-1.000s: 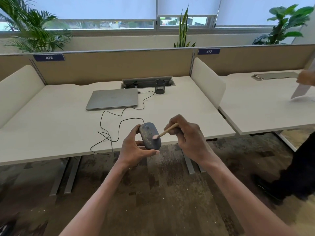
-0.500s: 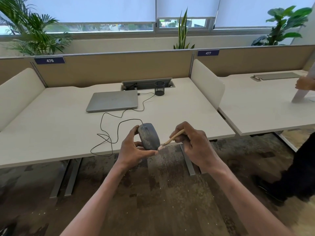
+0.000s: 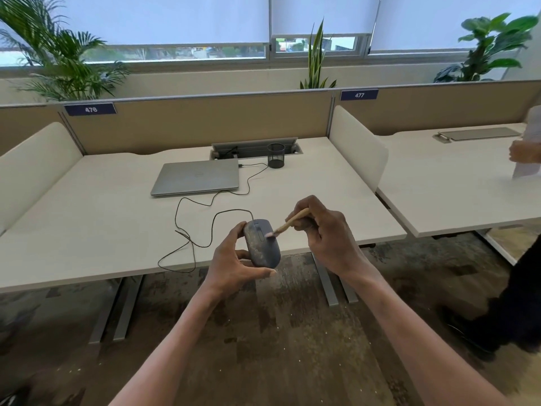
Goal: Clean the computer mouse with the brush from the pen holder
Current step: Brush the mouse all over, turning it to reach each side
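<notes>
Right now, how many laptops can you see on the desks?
2. One closed laptop lies on the near desk, behind the mouse. Another laptop lies on the right desk.

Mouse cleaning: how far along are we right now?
Done: the brush is out of the pen holder. In hand: the left hand holds the mouse off the desk while the right hand sets the bristles on its top near the wheel. Left: pale dust still speckles the shell.
</notes>
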Demonstrator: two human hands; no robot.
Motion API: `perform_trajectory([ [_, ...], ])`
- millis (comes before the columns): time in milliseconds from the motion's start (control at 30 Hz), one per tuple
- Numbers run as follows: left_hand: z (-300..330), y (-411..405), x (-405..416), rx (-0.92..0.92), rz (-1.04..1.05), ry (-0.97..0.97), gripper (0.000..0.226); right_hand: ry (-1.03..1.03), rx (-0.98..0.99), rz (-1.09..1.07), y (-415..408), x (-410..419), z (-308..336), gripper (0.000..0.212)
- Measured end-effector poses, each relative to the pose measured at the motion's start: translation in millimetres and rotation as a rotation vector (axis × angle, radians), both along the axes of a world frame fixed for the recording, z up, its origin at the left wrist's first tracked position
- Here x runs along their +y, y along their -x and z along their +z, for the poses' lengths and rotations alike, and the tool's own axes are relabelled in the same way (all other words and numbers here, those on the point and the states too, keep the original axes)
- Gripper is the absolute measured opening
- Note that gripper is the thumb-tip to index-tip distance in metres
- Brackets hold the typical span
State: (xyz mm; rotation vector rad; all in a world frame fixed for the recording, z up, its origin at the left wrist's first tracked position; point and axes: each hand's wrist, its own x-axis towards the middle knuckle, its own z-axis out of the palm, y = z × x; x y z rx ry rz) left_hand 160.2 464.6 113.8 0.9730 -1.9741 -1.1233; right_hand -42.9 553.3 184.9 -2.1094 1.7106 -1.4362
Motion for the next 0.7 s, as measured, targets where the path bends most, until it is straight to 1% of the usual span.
perform_trajectory([
  [133, -3.2, -2.2, -2.2, 0.016, 0.024, -0.005, 0.112, -0.209, 0.052, 0.075, 8.5, 14.4, 5.2, 0.034],
  [200, -2.7, -2.2, -3.4, 0.02, 0.022, -0.008, 0.113, -0.241, 0.055, 0.071, 12.2, 17.5, 5.9, 0.037],
  [333, -1.2, 1.8, -3.3, -0.019, -0.013, 0.014, 0.114, -0.167, -0.011, 0.06, 12.6, 9.9, 7.6, 0.039],
  [533, -4.2, 2.6, 0.4, -0.042, -0.046, 0.006, 0.119, -0.064, -0.087, -0.014, 15.3, -11.3, 6.8, 0.029],
  [700, -4.5, 1.3, 3.8, -0.032, -0.066, 0.007, 0.117, -0.028, -0.072, -0.075, 14.7, -30.6, 4.3, 0.024],
])
